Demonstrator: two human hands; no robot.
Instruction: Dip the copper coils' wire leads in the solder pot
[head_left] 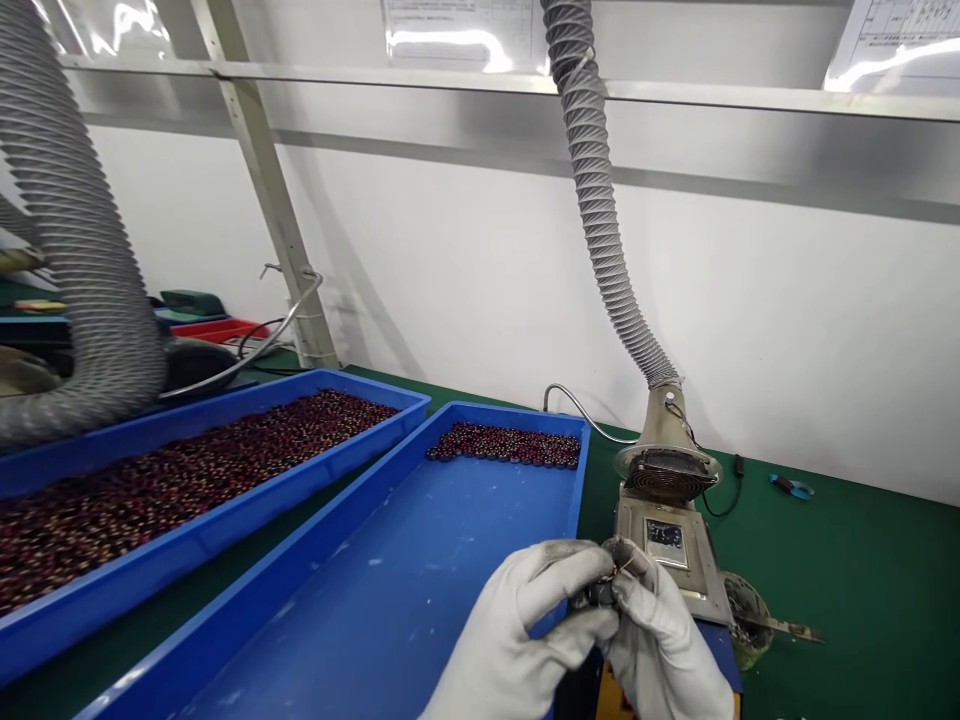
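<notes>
Both hands wear white gloves with soiled fingertips. My left hand (pixel 517 630) and my right hand (pixel 660 630) meet at the bottom centre, pinching a small dark part (pixel 600 592) between their fingertips. They hover over the near right corner of a blue tray (pixel 360 590), just in front of a small metal unit with a display (pixel 664 540). The part is mostly hidden by the fingers.
A row of small dark red parts (pixel 506 443) lies at the blue tray's far end. A second blue tray (pixel 247 500) on the left is full of them. Grey extraction hoses (pixel 600 220) hang down; one ends at a hood (pixel 666 465). A small pot (pixel 742 610) stands on the green mat.
</notes>
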